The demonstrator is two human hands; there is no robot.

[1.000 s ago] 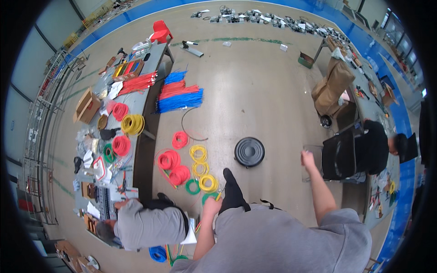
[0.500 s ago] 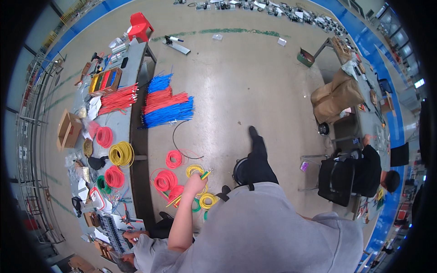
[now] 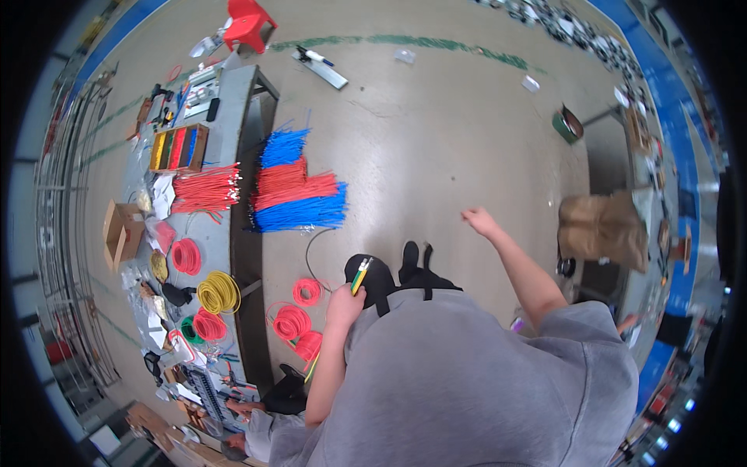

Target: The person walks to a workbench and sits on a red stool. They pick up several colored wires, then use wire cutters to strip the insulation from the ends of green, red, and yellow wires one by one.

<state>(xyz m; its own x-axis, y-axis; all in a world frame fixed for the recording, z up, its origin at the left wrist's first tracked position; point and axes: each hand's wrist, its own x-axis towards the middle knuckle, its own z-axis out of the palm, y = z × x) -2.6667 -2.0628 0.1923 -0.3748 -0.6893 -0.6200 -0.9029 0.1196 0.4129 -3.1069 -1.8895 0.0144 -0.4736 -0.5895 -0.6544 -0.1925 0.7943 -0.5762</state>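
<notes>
My left hand is closed around a small bunch of yellow and green wires. Their pale ends stick out beyond my fingers, and a yellow length trails below beside my forearm. Out over the floor to the right, my right hand has its fingers curled in, with nothing visible in them. Left of my left hand, coils of pink wire lie on the floor. Bundles of cut blue wires and red wires stick out from the edge of the left workbench, farther ahead.
The left workbench bears a yellow wire coil, more pink coils and a box of coloured pieces. A co-worker's hand is at its near end. Brown cardboard leans by the right bench. A red chair stands far left.
My right arm has come into view, reaching out ahead on the right. My left hand has moved slightly right with the wires. My body has stepped along, and the view has shifted.
</notes>
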